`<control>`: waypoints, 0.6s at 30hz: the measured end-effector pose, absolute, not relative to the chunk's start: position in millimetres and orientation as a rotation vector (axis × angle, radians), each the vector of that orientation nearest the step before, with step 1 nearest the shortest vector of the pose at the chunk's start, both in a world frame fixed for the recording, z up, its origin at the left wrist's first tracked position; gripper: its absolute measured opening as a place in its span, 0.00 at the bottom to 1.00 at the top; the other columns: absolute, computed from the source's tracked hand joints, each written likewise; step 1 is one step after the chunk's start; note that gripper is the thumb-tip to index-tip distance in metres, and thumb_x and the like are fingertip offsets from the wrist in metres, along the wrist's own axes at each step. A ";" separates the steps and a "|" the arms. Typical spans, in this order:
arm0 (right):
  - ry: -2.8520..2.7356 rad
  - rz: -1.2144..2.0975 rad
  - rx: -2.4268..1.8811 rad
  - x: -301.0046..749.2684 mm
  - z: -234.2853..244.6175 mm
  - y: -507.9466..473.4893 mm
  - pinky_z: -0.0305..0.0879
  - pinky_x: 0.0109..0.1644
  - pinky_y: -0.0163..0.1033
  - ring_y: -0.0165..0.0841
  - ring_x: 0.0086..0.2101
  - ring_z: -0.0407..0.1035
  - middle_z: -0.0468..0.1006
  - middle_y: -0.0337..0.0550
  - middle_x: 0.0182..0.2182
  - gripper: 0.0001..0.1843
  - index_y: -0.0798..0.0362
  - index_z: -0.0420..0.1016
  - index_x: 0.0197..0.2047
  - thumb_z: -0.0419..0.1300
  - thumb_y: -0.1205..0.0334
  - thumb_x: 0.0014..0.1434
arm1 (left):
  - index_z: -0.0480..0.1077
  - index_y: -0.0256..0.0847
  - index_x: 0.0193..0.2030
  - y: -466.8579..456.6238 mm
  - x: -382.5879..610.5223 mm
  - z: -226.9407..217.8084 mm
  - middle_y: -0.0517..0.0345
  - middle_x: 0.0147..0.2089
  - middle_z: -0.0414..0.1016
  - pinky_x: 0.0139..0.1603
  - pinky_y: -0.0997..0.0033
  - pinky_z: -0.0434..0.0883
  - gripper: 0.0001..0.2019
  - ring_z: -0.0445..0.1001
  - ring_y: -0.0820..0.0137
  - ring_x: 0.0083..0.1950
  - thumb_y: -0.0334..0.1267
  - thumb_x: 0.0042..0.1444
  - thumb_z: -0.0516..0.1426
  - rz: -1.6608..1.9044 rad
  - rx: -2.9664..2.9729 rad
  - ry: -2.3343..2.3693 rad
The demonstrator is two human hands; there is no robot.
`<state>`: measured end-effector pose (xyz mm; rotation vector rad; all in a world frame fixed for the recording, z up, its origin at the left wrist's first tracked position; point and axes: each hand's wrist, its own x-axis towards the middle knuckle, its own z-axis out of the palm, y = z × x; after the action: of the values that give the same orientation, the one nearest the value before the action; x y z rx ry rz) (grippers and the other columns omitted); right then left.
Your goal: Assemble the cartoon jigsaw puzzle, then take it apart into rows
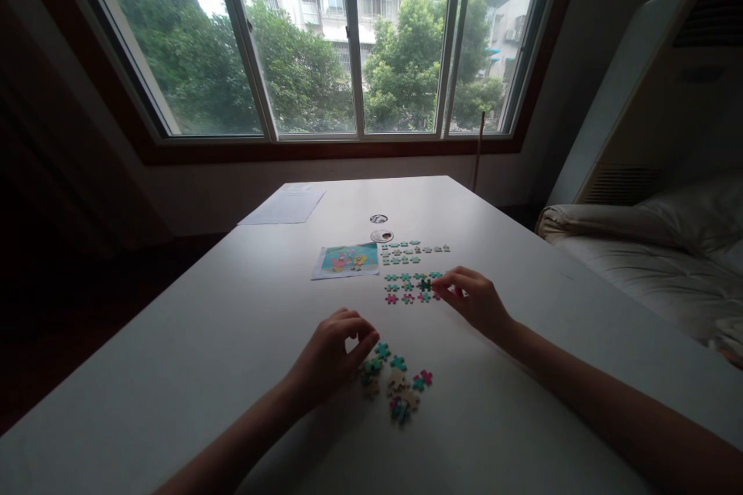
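Between thumb and fingertips, my right hand (473, 298) pinches a dark green puzzle piece (426, 285) just above the rows of pieces. Those spaced rows of teal, green and pink pieces (409, 298) lie on the white table (232, 371); my fingers cover part of their right end. Closer to me, my left hand (337, 348) is closed, thumb against fingertips, beside a loose pile of puzzle pieces (398, 383). Whether it holds a piece is too small to make out. Some pieces in the pile show a plain tan back, others teal or pink.
A printed cartoon picture (348, 260) lies left of the rows. Beyond the rows are two round items (379, 219), and paper sheets (284, 205) lie at the far left. A sofa (632, 240) stands to the right, and a window (354, 39) is behind the table.
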<state>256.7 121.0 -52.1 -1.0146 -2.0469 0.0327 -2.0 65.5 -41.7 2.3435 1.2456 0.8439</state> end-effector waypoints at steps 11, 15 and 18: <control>-2.223 -0.157 -1.122 304.3 -39.7 150.5 0.60 0.33 0.33 0.26 0.24 0.65 0.75 0.42 0.32 0.10 0.51 0.74 0.33 0.54 0.57 0.57 | 0.71 0.37 0.28 65.3 -3.2 -45.6 0.56 0.27 0.70 0.34 0.72 0.64 0.10 0.67 0.71 0.31 0.36 0.56 0.52 0.824 2.342 1.253; -2.355 0.087 -1.250 338.6 -40.0 168.5 0.60 0.31 0.32 0.27 0.25 0.65 0.75 0.41 0.30 0.10 0.51 0.75 0.31 0.55 0.56 0.54 | 0.71 0.37 0.28 65.7 -3.9 -44.8 0.57 0.27 0.70 0.33 0.72 0.63 0.10 0.67 0.71 0.31 0.36 0.56 0.52 0.827 2.347 1.254; -2.399 0.296 -1.396 359.8 -43.9 179.7 0.61 0.31 0.32 0.28 0.25 0.65 0.75 0.41 0.26 0.13 0.53 0.76 0.30 0.56 0.53 0.51 | 0.71 0.38 0.28 65.8 -4.1 -44.3 0.57 0.26 0.70 0.33 0.72 0.63 0.10 0.67 0.71 0.31 0.36 0.56 0.52 0.824 2.350 1.253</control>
<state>359.8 179.7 -43.9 -1.3958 -2.3992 0.2962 -4.1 65.8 -44.3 2.3495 1.2528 0.8237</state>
